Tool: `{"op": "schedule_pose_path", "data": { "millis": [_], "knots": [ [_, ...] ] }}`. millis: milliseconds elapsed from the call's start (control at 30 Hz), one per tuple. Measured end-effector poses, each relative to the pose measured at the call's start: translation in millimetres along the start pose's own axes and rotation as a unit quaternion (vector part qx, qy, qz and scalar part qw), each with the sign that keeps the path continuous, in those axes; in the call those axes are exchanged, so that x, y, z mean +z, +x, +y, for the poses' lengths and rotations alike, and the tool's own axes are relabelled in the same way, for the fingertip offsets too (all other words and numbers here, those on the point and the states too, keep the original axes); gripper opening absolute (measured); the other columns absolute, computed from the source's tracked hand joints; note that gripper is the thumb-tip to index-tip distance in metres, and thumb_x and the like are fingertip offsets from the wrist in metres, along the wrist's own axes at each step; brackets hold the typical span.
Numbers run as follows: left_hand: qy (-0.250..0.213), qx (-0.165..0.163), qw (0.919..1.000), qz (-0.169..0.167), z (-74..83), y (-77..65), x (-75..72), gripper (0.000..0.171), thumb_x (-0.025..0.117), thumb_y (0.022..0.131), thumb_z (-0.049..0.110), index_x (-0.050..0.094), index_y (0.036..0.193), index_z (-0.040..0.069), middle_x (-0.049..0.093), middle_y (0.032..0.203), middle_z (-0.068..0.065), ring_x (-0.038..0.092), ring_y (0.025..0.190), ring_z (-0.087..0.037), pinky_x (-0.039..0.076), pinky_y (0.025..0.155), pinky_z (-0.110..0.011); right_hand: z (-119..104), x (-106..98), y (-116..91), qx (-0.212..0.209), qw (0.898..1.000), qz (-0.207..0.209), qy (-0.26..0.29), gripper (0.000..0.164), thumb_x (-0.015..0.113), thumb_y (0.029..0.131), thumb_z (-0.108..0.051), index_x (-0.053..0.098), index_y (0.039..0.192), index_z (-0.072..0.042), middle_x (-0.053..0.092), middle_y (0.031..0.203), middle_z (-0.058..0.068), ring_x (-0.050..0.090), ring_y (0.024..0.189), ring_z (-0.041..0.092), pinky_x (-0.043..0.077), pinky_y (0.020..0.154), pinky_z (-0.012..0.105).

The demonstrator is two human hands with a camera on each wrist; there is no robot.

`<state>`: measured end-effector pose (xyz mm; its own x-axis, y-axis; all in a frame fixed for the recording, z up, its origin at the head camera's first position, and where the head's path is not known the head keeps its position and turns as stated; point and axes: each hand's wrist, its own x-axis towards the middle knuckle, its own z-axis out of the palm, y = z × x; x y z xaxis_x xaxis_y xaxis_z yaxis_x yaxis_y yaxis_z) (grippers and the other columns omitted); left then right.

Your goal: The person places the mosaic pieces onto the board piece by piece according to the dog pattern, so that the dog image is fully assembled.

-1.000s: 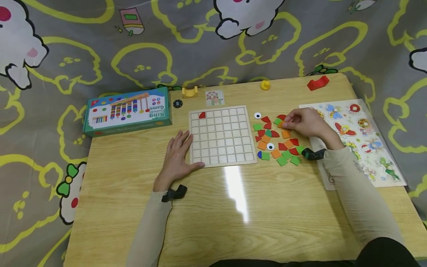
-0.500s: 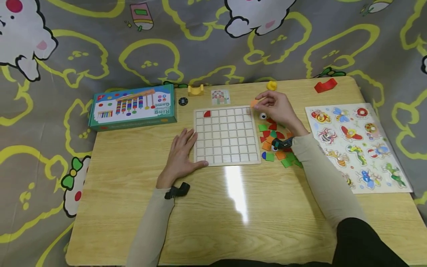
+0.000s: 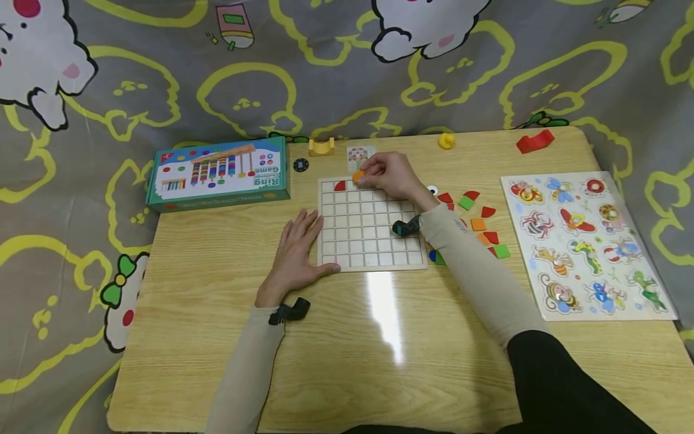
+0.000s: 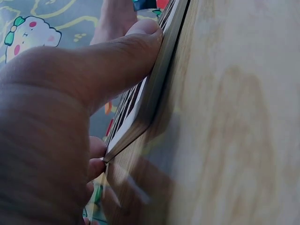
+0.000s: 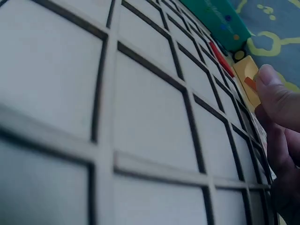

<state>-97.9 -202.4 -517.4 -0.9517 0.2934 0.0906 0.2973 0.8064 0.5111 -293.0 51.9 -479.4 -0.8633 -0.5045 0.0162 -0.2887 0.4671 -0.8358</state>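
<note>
A wooden grid board [image 3: 368, 232] lies in the middle of the table, with one red quarter-circle tile [image 3: 340, 186] in its top row near the left. My left hand [image 3: 295, 256] rests at the board's lower left corner, fingers straight along the left side. In the left wrist view its thumb [image 4: 126, 56] lies over the board's edge. Between thumb and fingers my right hand [image 3: 391, 175] pinches a small orange tile [image 3: 358, 176] at the board's top edge, just right of the red tile. The right wrist view shows that orange tile [image 5: 250, 83] edge-on at the thumb tip.
Loose red, green and orange tiles [image 3: 478, 224] lie right of the board, partly behind my right forearm. Farther right is an insect picture board [image 3: 585, 241]. Along the back stand a game box [image 3: 219, 175], a yellow block [image 3: 321, 147], a picture card [image 3: 360, 158] and a red block [image 3: 535, 141].
My right hand has picked the orange tile from the loose pile and carried it left across to the board's top edge. The left hand has stayed at the board's corner.
</note>
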Motion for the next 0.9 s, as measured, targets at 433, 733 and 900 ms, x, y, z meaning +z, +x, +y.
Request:
{"op": "schedule_pose_path", "data": {
  "millis": [433,733,900],
  "knots": [
    [-0.005,0.002,1.0,-0.003,3.8,1.2,-2.5,0.11,0.073,0.074,0.068,0.028,0.157,0.011,0.019,0.164,-0.005,0.003,0.153,-0.023,0.0,0.12,-0.047,-9.4,8.3,4.5,-0.011,0.993,-0.033,-0.117,0.033,0.085,0.076,-0.036,0.073,0.099,-0.016,0.07,0.086,-0.002,0.061,0.074,0.014,0.045,0.075,0.034],
    [-0.004,0.0,1.0,-0.003,4.0,0.3,-2.0,0.11,0.075,0.073,0.065,0.028,0.156,0.01,0.02,0.164,-0.005,0.005,0.153,-0.025,0.0,0.121,-0.046,-10.1,12.2,5.3,-0.012,0.991,-0.029,-0.13,0.029,0.084,0.077,-0.038,0.075,0.098,-0.02,0.069,0.085,-0.004,0.06,0.074,0.012,0.044,0.074,0.033],
    [-0.004,-0.003,1.0,-0.003,3.9,-0.8,-1.8,0.11,0.075,0.073,0.065,0.028,0.156,0.01,0.019,0.164,-0.005,0.004,0.153,-0.024,-0.001,0.121,-0.045,-8.9,4.0,-1.0,-0.035,0.994,-0.025,-0.103,0.033,0.084,0.079,-0.034,0.075,0.104,-0.015,0.068,0.085,-0.002,0.059,0.073,0.014,0.044,0.071,0.032]
  ]
}}
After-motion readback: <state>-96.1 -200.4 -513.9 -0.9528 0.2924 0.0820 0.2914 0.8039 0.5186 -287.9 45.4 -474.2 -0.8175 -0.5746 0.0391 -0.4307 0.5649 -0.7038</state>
